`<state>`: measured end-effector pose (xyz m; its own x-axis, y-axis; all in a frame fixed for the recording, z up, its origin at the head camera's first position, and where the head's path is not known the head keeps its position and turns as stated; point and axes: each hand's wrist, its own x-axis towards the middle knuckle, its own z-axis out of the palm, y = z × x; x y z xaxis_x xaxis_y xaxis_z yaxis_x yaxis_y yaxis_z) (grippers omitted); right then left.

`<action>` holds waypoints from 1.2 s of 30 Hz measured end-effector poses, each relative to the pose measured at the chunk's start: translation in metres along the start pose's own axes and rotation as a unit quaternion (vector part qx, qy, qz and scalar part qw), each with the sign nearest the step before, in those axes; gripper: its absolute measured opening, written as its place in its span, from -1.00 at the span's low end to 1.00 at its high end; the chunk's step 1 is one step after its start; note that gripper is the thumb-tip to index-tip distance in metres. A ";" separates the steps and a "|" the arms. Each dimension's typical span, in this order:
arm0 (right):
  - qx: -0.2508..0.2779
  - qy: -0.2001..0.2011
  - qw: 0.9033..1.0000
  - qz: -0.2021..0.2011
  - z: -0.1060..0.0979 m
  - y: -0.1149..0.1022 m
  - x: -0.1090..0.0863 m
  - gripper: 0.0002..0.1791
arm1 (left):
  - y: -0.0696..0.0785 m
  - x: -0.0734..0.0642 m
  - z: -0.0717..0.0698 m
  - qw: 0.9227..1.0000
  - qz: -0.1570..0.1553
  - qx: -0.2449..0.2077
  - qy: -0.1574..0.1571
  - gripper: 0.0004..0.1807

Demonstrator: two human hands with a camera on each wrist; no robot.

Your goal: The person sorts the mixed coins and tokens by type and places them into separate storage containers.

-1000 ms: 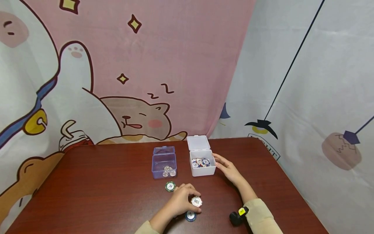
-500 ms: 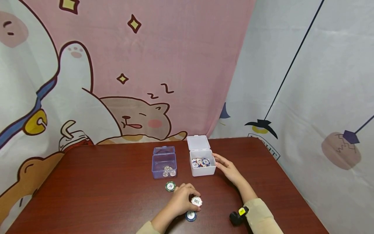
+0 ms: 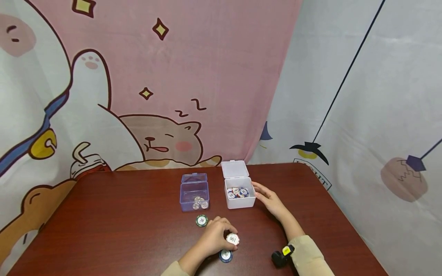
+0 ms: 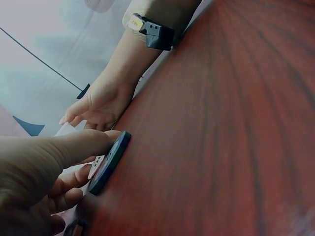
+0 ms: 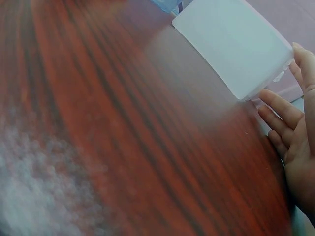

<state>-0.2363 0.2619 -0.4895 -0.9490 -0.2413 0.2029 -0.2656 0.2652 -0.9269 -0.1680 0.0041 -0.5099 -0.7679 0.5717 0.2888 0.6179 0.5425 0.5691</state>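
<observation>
My left hand (image 3: 215, 237) pinches a white poker chip (image 3: 233, 239) marked 100 between thumb and fingers, low over the table. Just in front of the thumb lies a blue poker chip (image 3: 226, 255), partly behind the white one in the left wrist view. Beyond the knuckles a green poker chip (image 3: 202, 220) marked 20 lies flat. My right hand (image 3: 271, 200) rests its fairly straight fingers against the right side of a white plastic box (image 3: 240, 202). Its lid is up, and several poker chips (image 3: 238, 192) lie inside.
Left of the white box stands a translucent blue box (image 3: 186, 205), lid raised, with several clear round pieces (image 3: 200, 203) in its front right corner. Both boxes stand on a dark red-brown table (image 3: 121, 218). A printed cloth (image 3: 221, 76) hangs behind.
Hardly anything differs. My left hand keeps its pinch on the white poker chip over the same spot, and the right hand stays at the white box. The head view shifts very slightly.
</observation>
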 end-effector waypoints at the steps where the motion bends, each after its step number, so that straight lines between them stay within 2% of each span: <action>1: -0.001 0.002 1.000 0.000 0.000 -0.001 0.000 -0.51 | 0.000 0.000 0.000 1.000 0.001 0.002 0.000 -0.59; 7: -0.010 0.006 1.000 0.005 0.001 -0.002 0.000 -0.52 | -0.001 0.000 0.001 1.000 0.005 -0.002 0.010 -0.60; 16: -0.001 0.003 1.000 0.011 0.001 -0.001 0.000 -0.52 | -0.002 0.003 0.002 0.997 0.004 -0.051 0.061 -0.60; 23: -0.005 0.003 1.000 0.002 0.000 0.002 0.001 -0.52 | 0.001 0.009 -0.002 0.994 -0.012 -0.071 0.077 -0.59; 28: -0.002 0.003 1.000 -0.010 0.000 0.014 0.003 -0.53 | 0.004 0.014 -0.004 0.993 -0.023 -0.079 0.086 -0.59; 33: -0.001 0.012 1.000 0.006 -0.001 0.035 0.007 -0.51 | 0.006 0.020 -0.006 0.991 -0.024 -0.082 0.106 -0.59; 36: 0.000 0.014 1.000 0.005 -0.001 0.038 0.008 -0.51 | 0.006 0.024 -0.007 0.989 -0.024 -0.082 0.119 -0.60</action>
<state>-0.2543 0.2711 -0.5223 -0.9562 -0.2126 0.2014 -0.2551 0.2669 -0.9293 -0.1837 0.0170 -0.4938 -0.8257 0.3764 0.4201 0.5591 0.4477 0.6979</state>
